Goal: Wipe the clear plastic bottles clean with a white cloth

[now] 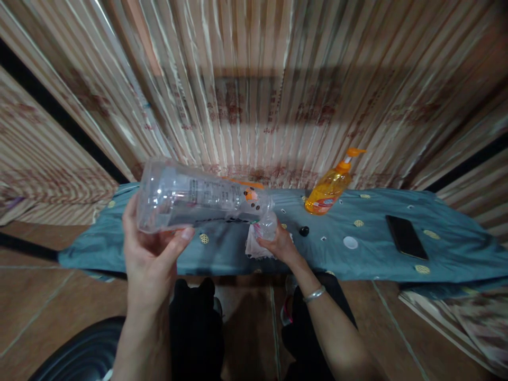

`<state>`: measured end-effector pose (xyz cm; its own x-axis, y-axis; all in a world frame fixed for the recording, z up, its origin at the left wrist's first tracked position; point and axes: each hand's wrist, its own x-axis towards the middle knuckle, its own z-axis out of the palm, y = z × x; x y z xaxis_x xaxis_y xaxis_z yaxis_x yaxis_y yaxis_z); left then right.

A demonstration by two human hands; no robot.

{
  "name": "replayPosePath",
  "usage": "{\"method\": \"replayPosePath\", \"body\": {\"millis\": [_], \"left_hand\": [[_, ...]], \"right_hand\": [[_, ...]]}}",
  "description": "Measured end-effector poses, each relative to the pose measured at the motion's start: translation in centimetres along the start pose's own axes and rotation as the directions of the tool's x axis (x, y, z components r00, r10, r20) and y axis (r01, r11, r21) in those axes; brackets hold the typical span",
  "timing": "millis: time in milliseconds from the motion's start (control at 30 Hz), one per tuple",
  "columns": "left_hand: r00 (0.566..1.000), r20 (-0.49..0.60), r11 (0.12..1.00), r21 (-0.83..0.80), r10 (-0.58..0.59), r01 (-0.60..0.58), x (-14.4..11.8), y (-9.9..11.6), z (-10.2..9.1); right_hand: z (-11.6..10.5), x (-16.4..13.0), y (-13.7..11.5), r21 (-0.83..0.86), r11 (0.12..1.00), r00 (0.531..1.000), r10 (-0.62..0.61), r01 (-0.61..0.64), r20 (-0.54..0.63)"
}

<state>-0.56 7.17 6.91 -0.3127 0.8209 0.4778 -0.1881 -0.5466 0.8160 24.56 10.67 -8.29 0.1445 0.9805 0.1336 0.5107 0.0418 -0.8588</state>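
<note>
My left hand (148,248) holds a large clear plastic bottle (198,197) by its base, tipped on its side with the neck pointing right. My right hand (280,244) is at the bottle's mouth, gripping a small clear plastic container (269,225) and a crumpled white cloth or wrapper (254,246) beneath it. A silver bangle (313,294) sits on my right wrist. Both hands are above the near edge of a low table draped in a blue-green cloth (222,248).
On the cloth stand an orange pump bottle of liquid (329,188), a small black cap (304,230), a white round lid (351,242) and a black phone (406,236). A striped curtain (254,95) hangs behind. My knees in dark trousers (194,317) are below, over a tiled floor.
</note>
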Motion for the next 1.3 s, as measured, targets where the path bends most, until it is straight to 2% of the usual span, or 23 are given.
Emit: {"method": "replayPosePath", "body": {"millis": [167, 200, 300, 400, 567, 800, 967, 1133, 1300], "left_hand": [[0.976, -0.088, 0.980, -0.025, -0.200, 0.198, -2.1, -0.4, -0.9], [0.973, -0.097, 0.978, -0.029, -0.208, 0.206, -2.5, -0.5, -1.2], [0.953, -0.074, 0.954, -0.089, -0.293, 0.286, -3.4, -1.1, -2.3], [0.918, -0.006, 0.902, -0.189, -0.397, 0.389, -3.7, -2.1, -3.5], [0.890, -0.097, 0.874, -0.261, -0.446, 0.410, -4.0, -3.4, -3.7], [0.820, -0.211, 0.831, -0.315, -0.532, 0.458, -4.8, -5.8, -3.6], [0.772, -0.169, 0.777, -0.307, -0.613, 0.550, -5.8, -8.5, -4.3], [0.760, -0.090, 0.756, -0.228, -0.644, 0.614, -6.7, -10.5, -5.5], [0.747, -0.013, 0.745, -0.068, -0.665, 0.663, -7.9, -13.0, -6.9]], "right_hand": [[-0.1, -0.2, -0.2, 0.068, 0.998, 1.000, 0.002, -0.002, 0.011], [0.0, -0.3, -0.3, 0.073, 0.997, 1.000, 0.008, -0.009, 0.011], [0.0, -0.3, -0.2, 0.061, 0.998, 1.000, 0.017, -0.018, 0.007], [0.0, -0.2, -0.2, 0.023, 0.999, 0.999, 0.038, -0.038, 0.003], [-0.3, -0.2, -0.5, 0.012, 1.000, 1.000, 0.010, -0.010, 0.018], [0.0, -0.1, -0.3, 0.027, 1.000, 1.000, -0.015, 0.015, -0.020], [-0.1, 0.1, -0.3, 0.004, 1.000, 1.000, -0.001, 0.001, 0.001], [-0.3, 0.1, -0.4, 0.038, 0.999, 1.000, 0.009, -0.008, -0.010], [-0.1, 0.0, -0.1, 0.054, 0.998, 0.999, -0.023, 0.024, -0.036]]}}
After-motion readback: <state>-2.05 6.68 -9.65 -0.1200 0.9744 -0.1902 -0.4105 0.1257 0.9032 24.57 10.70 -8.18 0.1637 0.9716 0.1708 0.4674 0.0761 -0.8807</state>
